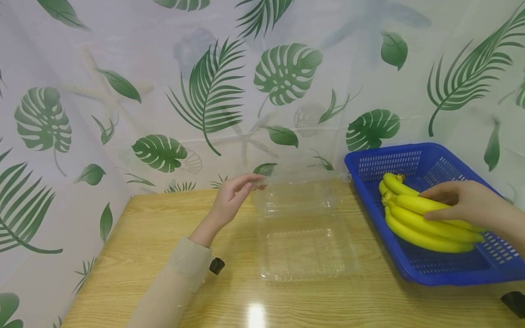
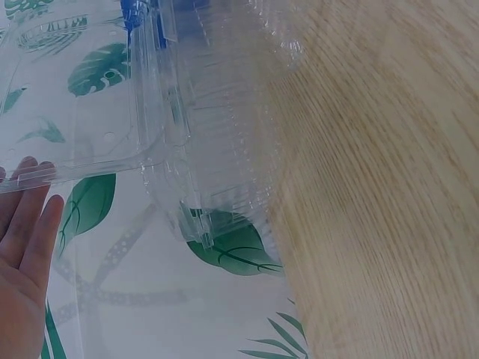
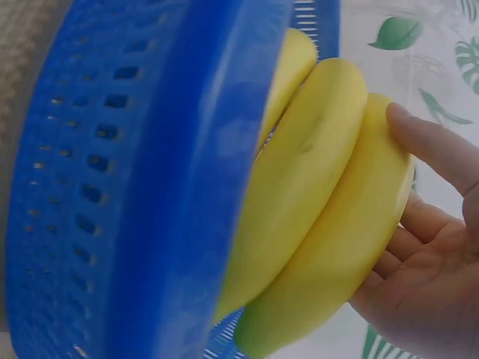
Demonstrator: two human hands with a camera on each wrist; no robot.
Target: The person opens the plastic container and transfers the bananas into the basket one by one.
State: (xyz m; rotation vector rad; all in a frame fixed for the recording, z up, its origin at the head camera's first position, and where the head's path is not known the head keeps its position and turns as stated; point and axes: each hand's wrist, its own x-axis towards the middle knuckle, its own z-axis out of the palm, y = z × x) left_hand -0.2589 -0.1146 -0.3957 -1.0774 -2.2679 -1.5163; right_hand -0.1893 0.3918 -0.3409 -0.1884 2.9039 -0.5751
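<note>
Leaf-print backdrop, no writing; right hand grips bananas.

right hand grip: curled round bananas | inside blue basket

No readable text, label, brand or number is showing on anything in these views.
</note>
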